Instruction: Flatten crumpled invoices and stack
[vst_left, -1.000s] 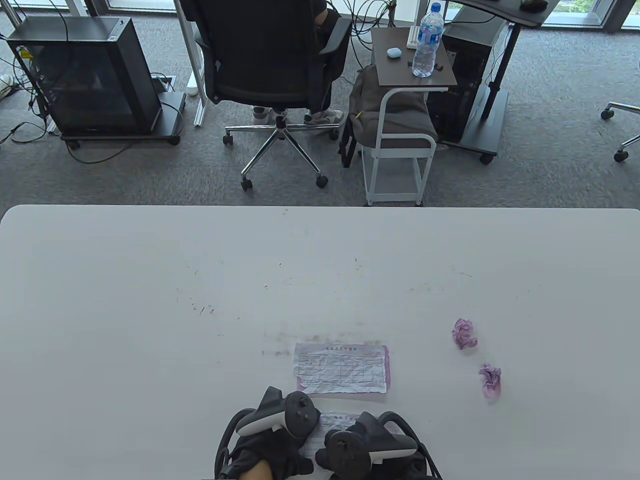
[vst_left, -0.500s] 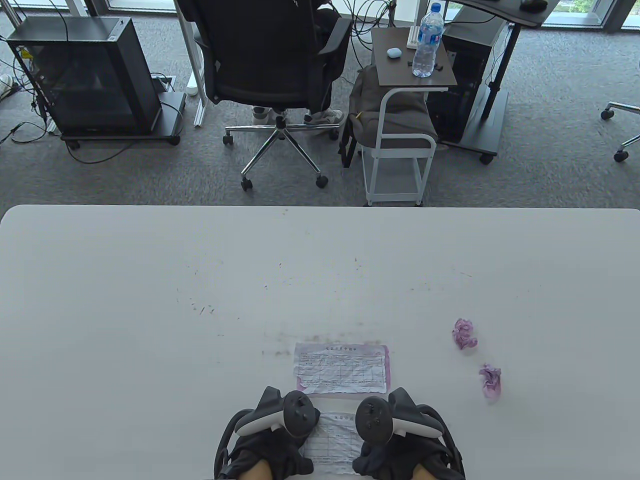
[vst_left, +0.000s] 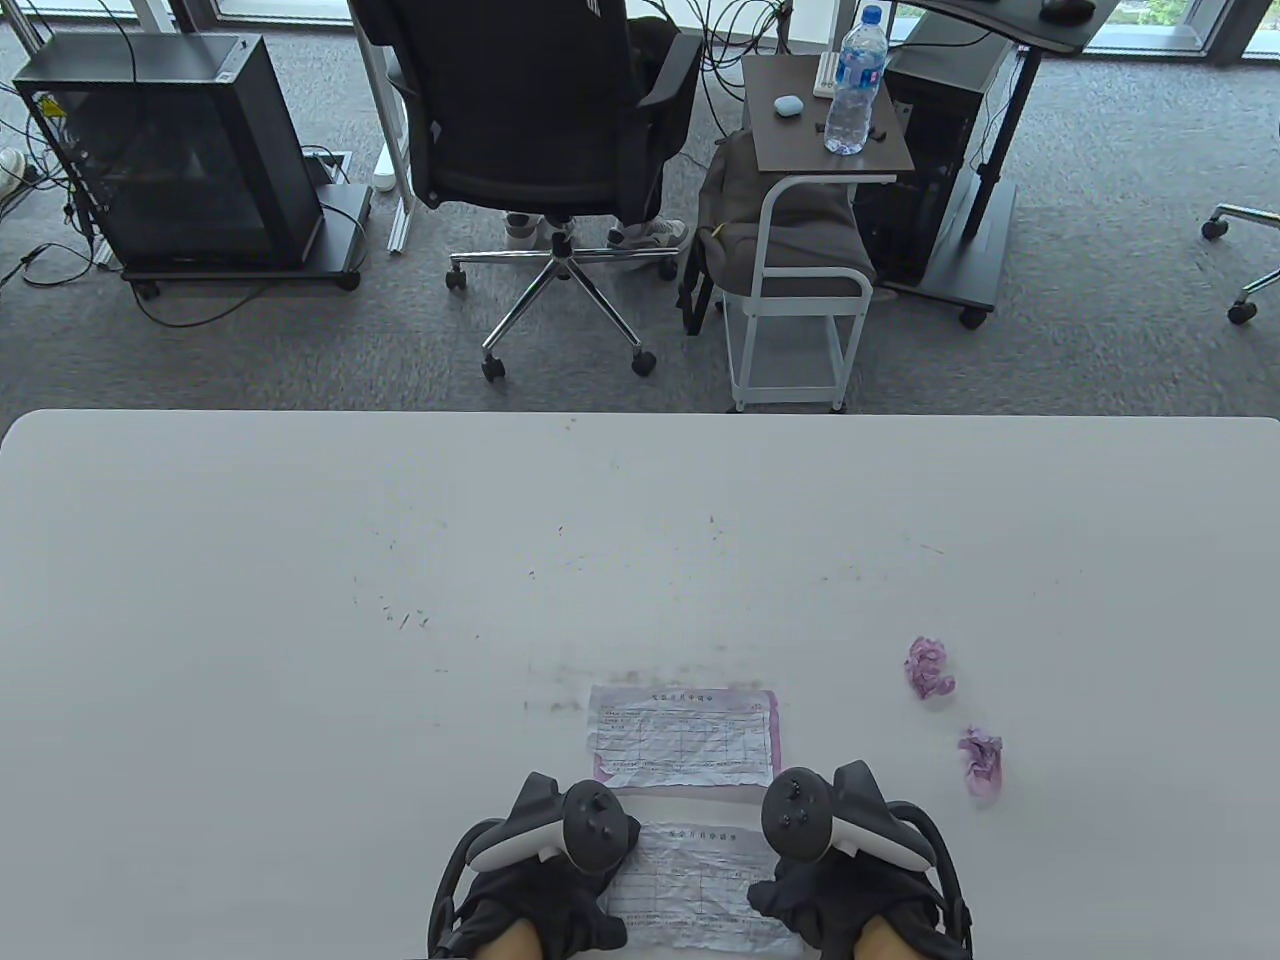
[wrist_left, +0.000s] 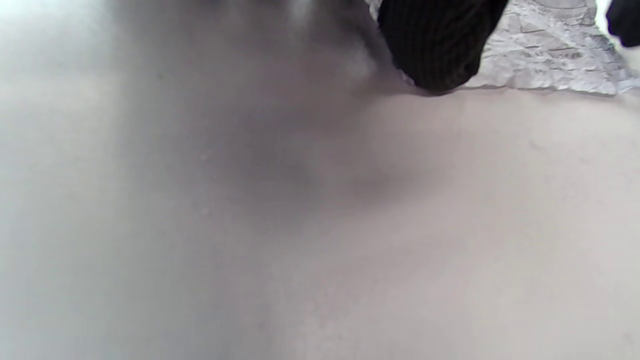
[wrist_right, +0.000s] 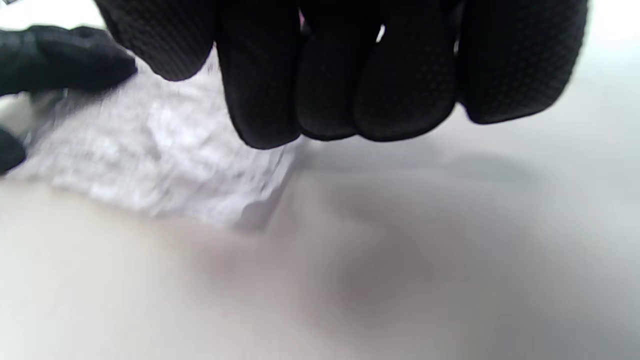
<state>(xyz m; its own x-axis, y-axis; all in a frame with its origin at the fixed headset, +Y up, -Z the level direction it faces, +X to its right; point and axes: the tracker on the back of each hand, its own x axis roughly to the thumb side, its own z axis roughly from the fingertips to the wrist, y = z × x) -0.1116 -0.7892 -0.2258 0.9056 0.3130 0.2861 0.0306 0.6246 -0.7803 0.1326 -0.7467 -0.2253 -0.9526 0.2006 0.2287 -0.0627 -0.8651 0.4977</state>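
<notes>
Both hands rest on a wrinkled invoice (vst_left: 690, 885) at the near edge of the tabletop (vst_left: 300, 600). The left hand (vst_left: 545, 880) presses its left end, the right hand (vst_left: 850, 870) its right end, so the hands are apart with the sheet spread between them; the right fingers (wrist_right: 320, 75) lie side by side on the paper, pinching nothing. Just beyond this invoice lies a flattened invoice (vst_left: 684, 737). To that sheet's right, well apart, sit two crumpled pink invoices (vst_left: 929, 668) (vst_left: 981, 760)
</notes>
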